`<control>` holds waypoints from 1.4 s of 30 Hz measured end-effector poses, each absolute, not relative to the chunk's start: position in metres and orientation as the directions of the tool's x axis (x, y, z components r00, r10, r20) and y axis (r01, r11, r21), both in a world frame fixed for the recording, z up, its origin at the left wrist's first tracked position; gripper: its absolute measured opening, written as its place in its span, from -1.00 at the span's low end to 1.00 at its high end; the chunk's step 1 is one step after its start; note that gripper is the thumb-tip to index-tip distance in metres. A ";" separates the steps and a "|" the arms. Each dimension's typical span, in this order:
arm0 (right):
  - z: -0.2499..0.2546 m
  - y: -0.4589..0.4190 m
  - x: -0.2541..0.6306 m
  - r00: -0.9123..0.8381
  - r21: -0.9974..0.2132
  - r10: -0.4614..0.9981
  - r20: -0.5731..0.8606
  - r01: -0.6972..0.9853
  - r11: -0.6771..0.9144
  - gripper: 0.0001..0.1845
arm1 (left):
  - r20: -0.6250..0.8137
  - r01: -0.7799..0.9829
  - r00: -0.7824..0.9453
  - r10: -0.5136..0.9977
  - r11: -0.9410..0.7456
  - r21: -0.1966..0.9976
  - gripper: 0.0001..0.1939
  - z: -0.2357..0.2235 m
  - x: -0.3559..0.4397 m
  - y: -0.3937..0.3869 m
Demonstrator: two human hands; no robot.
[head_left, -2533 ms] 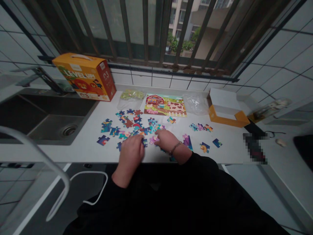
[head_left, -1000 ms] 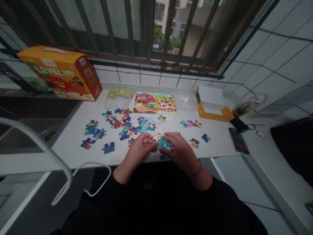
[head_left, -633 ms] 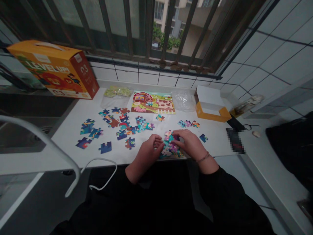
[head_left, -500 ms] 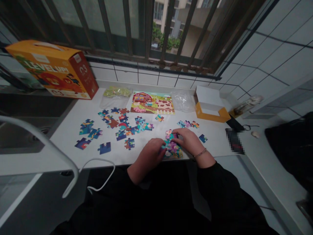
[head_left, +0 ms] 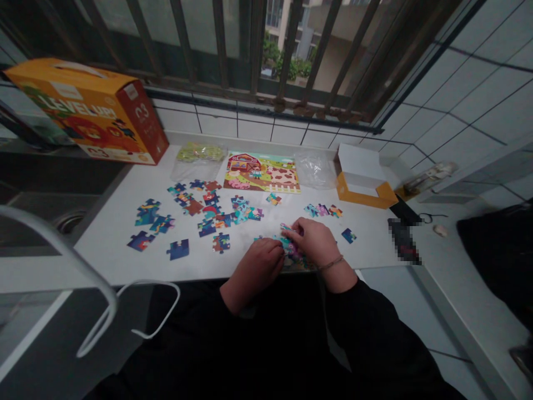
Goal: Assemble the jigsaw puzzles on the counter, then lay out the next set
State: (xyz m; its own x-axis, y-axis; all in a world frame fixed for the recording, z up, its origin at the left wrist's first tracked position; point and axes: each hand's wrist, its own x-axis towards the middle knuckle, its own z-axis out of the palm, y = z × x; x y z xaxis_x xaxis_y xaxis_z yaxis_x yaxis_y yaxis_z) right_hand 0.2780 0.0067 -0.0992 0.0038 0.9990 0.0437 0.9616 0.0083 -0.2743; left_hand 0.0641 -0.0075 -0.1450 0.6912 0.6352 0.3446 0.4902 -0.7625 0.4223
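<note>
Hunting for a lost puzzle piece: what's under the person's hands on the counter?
Pink and teal jigsaw pieces show between the left hand and right hand. Whatever lies under the palms is covered, so the piece count cannot be seen.

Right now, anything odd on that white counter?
Two things. The dark metal window grille has rust-brown patches along its base, and the dark object at the right end of the white counter is pixelated, so I can't identify it.
</note>
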 end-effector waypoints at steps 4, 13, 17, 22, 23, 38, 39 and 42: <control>-0.092 0.012 0.296 -0.014 -0.352 1.000 -0.027 0.936 0.003 -0.65 | 0.341 0.494 0.688 0.640 -0.758 0.427 -0.88 -0.143 0.064 -0.009; -0.112 0.023 0.318 -0.242 -0.416 0.961 0.136 0.866 0.277 -0.83 | 0.329 0.502 0.699 0.635 -0.764 0.405 -0.87 -0.143 0.065 -0.010; -0.116 0.033 0.325 -0.408 -0.417 0.908 0.090 0.813 0.407 -0.68 | 0.320 0.520 0.724 0.612 -0.788 0.331 -0.88 -0.141 0.065 -0.010; -0.120 0.036 0.320 -0.427 -0.378 0.898 0.109 0.817 0.435 -0.77 | 0.308 0.526 0.739 0.600 -0.798 0.295 -0.87 -0.142 0.065 -0.012; -0.121 0.035 0.318 -0.429 -0.372 0.896 0.119 0.817 0.440 -0.78 | 0.307 0.526 0.739 0.599 -0.799 0.293 -0.86 -0.143 0.065 -0.012; -0.131 0.026 0.318 -0.389 -0.339 0.906 0.165 0.841 0.422 -0.87 | 0.287 0.560 0.709 0.644 -0.761 0.328 -0.68 -0.149 0.070 -0.013; -0.131 0.025 0.317 -0.384 -0.341 0.908 0.166 0.842 0.418 -0.87 | 0.288 0.561 0.707 0.646 -0.760 0.329 -0.64 -0.151 0.071 -0.013; -0.131 0.021 0.316 -0.360 -0.356 0.918 0.168 0.846 0.397 -0.88 | 0.279 0.568 0.706 0.651 -0.756 0.325 -0.55 -0.153 0.071 -0.012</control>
State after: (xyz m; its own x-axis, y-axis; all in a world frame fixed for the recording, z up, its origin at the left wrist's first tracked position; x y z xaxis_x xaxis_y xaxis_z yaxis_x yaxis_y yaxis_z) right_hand 0.3157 0.0210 -0.1314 -0.3599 0.9178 0.1680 0.8462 0.3969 -0.3556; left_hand 0.0709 -0.0124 -0.1528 0.7061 0.6509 0.2789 0.5685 -0.7558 0.3248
